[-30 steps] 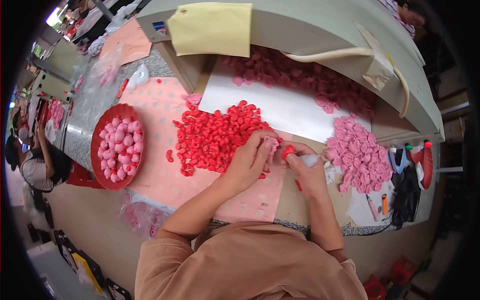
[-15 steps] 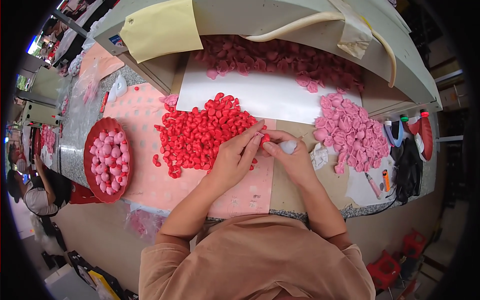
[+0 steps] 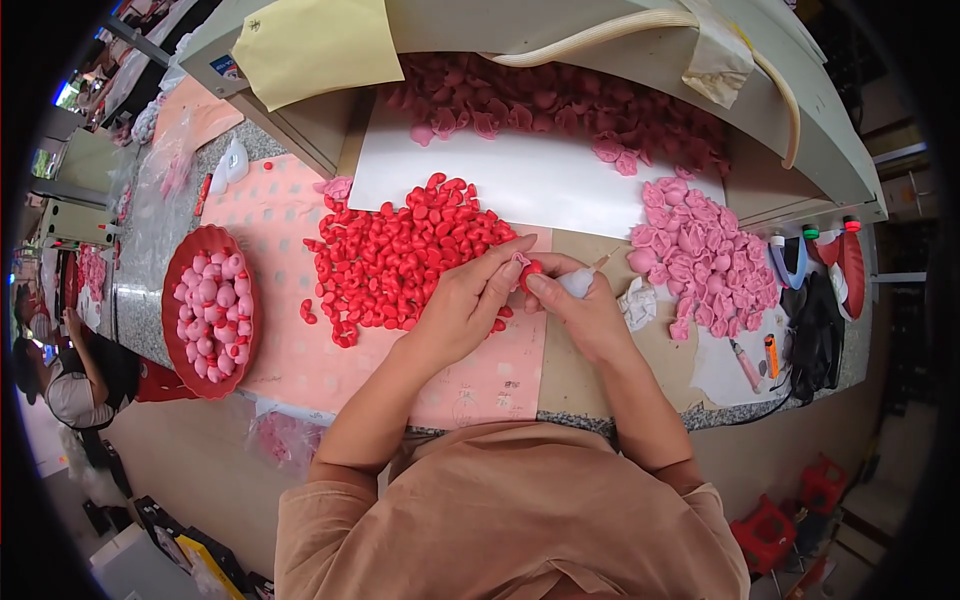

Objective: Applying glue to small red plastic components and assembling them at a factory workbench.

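Both hands meet over the right edge of the red pile. My left hand [image 3: 455, 312] is closed on a small pink piece [image 3: 519, 259], mostly covered by the fingers. My right hand [image 3: 592, 318] pinches a glossy red piece [image 3: 531, 272] against it. Tucked in the same right hand is a small white squeeze bottle [image 3: 576, 283], its thin nozzle aimed up and to the right. Beside my left hand spreads a heap of curved red pieces [image 3: 400, 260]. To the right of my right hand lies a heap of pink petal-like pieces [image 3: 705, 255].
A scalloped red bowl [image 3: 172, 335] at left holds pink-and-red pieces. A grey cabinet [image 3: 590, 45] overhangs more pink pieces at the back. Crumpled paper [image 3: 637, 303], an orange lighter [image 3: 771, 355] and a tube [image 3: 746, 367] lie at right. Another person [image 3: 78, 385] sits far left.
The whole view has shifted slightly. My hands stay together with the red and pink pieces touching, and the bottle's nozzle has tipped a little.
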Demonstrator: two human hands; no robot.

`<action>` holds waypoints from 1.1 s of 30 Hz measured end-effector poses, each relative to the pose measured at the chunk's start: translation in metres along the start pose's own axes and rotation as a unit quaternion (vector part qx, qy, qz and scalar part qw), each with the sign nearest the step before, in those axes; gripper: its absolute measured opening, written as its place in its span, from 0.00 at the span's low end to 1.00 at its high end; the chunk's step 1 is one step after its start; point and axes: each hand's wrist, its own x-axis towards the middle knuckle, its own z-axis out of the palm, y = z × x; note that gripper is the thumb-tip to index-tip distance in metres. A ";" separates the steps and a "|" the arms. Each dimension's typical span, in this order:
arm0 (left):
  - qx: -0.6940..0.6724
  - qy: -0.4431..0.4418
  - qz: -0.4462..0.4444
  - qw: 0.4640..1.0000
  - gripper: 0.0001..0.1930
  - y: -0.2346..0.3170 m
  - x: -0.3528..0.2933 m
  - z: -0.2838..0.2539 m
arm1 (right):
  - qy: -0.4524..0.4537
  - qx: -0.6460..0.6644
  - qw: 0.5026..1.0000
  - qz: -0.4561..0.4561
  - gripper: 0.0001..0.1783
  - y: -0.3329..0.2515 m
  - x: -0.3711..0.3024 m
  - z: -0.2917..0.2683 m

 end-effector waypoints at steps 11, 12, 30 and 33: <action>0.020 -0.027 0.009 0.999 0.16 -0.001 -0.001 -0.010 | 0.025 -0.131 0.988 -0.072 0.16 -0.004 -0.005 0.008; 0.020 -0.028 0.017 0.999 0.16 -0.001 0.000 -0.010 | 0.010 -0.052 0.998 -0.035 0.16 -0.003 -0.005 0.004; -0.083 -0.033 -0.020 0.996 0.16 -0.008 0.003 -0.005 | -0.002 0.026 1.000 0.008 0.13 0.002 0.003 0.010; -0.055 -0.008 -0.010 0.998 0.15 0.009 -0.009 -0.009 | 0.022 -0.045 0.998 -0.027 0.14 0.002 -0.002 0.022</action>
